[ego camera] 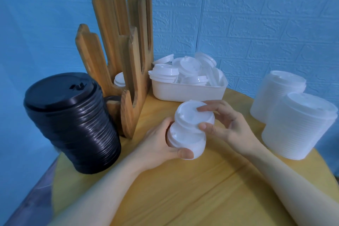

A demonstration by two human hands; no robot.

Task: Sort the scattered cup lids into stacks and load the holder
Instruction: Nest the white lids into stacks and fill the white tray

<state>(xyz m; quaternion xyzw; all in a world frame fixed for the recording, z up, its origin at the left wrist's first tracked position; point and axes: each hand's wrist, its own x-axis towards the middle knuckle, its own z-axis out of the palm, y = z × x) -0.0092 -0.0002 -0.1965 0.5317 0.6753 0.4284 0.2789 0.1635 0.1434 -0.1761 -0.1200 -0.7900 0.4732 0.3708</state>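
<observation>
Head view: left hand (161,143) grips a short stack of white lids (186,140) above the table (201,189); right hand (225,124) pinches the top lid (194,115), tilted on the stack. Risk: a skewed lid fails to nest and slips off. Loose lids wait in the white tub (187,91); wooden holder (117,57) stands behind, left.

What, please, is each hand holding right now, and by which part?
The left hand grips the lower white lid around its rim; the right hand pinches the upper white lid by its edge.
</observation>
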